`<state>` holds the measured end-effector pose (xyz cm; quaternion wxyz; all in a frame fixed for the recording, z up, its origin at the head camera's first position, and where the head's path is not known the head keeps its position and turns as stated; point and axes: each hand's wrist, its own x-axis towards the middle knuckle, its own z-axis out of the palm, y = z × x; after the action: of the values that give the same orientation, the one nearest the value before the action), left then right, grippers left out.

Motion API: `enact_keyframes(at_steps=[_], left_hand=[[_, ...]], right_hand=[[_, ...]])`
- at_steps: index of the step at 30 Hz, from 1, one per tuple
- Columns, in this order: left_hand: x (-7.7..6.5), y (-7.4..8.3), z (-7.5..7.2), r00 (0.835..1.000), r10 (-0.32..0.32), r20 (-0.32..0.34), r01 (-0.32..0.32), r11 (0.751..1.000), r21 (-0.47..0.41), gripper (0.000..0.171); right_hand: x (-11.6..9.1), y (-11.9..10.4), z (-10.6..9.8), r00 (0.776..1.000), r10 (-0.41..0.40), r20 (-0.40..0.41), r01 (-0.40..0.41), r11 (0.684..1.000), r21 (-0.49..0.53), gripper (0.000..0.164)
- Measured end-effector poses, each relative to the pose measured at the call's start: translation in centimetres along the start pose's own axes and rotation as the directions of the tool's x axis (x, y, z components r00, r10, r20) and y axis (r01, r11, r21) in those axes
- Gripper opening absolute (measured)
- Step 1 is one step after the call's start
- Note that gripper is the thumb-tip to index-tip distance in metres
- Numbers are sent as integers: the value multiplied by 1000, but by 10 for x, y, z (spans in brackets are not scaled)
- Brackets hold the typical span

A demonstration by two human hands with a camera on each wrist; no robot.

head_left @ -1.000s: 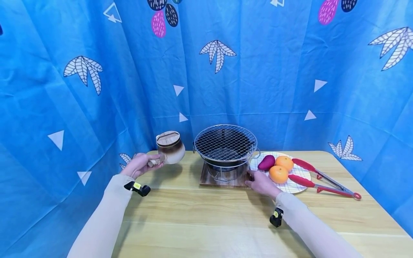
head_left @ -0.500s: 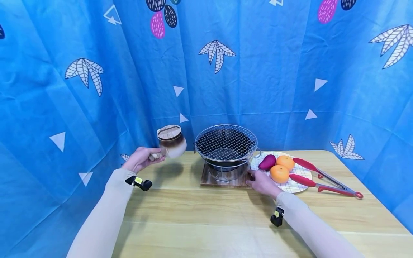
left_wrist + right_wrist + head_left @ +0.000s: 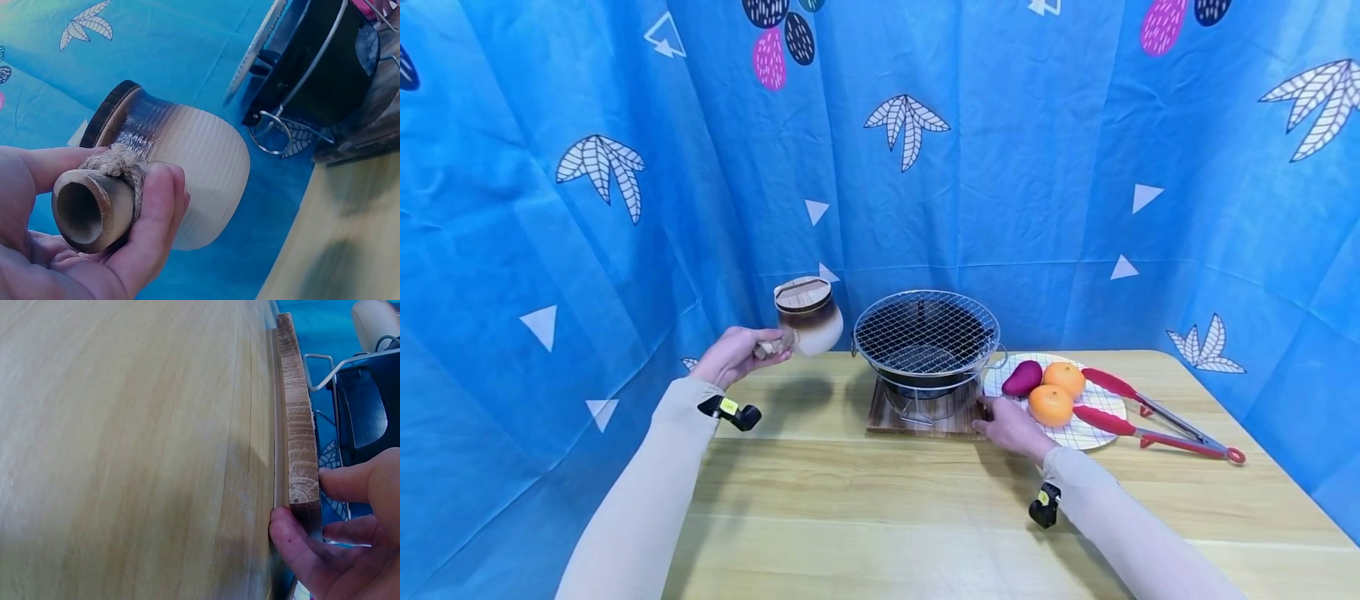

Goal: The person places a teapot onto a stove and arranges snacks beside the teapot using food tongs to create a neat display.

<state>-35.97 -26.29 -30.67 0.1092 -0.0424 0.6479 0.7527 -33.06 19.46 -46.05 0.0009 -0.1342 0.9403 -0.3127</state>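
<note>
A side-handled clay pot [image 3: 812, 329], brown fading to cream, has a wooden lid [image 3: 802, 293] on top. My left hand [image 3: 737, 354] grips its handle and holds it above the table, left of the grill. In the left wrist view, thumb and fingers wrap the hollow handle [image 3: 94, 209] near the rope tied at its base. My right hand [image 3: 1011, 427] pinches the front right corner of the wooden board [image 3: 887, 417] beneath the grill. The right wrist view shows the thumb on the board's upper side and a fingertip at its lower edge.
The round grill [image 3: 925, 333] with its wire mesh stands on the board at the back centre. Right of it lies a checked plate [image 3: 1101, 437] with two oranges [image 3: 1051, 405] and a purple fruit or vegetable [image 3: 1022, 379]. Red-handled tongs [image 3: 1187, 448] rest across its right rim. A blue curtain [image 3: 1030, 167] hangs behind.
My left hand has lifted the pot higher and brought it slightly right, toward the grill. My right hand stays at the board's corner.
</note>
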Motion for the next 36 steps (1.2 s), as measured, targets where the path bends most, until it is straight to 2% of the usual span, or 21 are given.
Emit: enact_keyframes(at_steps=[5, 12, 22, 30, 36], left_hand=[[1, 5, 8, 1000, 2, -19, -2, 1000, -4, 33], [2, 13, 17, 1000, 18, 2, -18, 1000, -11, 29], [5, 27, 33, 1000, 17, 4, -17, 1000, 5, 51], [7, 34, 50, 1000, 21, -5, -21, 1000, 9, 53], [12, 38, 60, 999, 32, -3, -32, 999, -14, 53]], right_hand=[[0, 0, 0, 1000, 11, 2, -11, 1000, 0, 57], [1, 1, 1, 1000, 13, 2, -13, 1000, -8, 58], [1, 1, 1, 1000, 23, -3, -23, 1000, -2, 59], [0, 1, 3, 998, 56, 13, -57, 996, 66, 62], [0, 1, 2, 999, 33, -4, -33, 999, 28, 61]])
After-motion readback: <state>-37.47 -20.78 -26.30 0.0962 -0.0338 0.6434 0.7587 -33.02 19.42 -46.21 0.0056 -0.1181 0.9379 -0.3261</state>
